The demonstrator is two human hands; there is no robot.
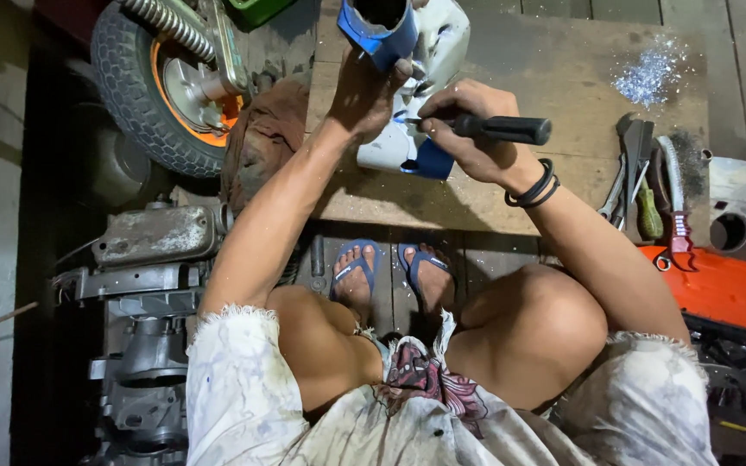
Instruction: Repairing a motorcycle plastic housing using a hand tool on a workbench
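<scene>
My left hand (369, 91) grips a white and blue plastic body panel (435, 43) that stands on a wooden board (554, 78). My right hand (468, 129) is closed around a tool with a black handle (511, 129), its tip pressed against the lower blue part of the panel (432, 161). Two black bands circle my right wrist. I am squatting, with my feet in blue sandals (390, 272) just below the board's near edge.
A small wheel with an orange rim (161, 86) lies at upper left beside a brown rag (261, 142). A grey engine block (144, 302) sits at left. Pliers, a green screwdriver and a brush (649, 185) lie at right, near an orange panel (723, 289) and white part (744, 203). Shavings (649, 78) are scattered on the board.
</scene>
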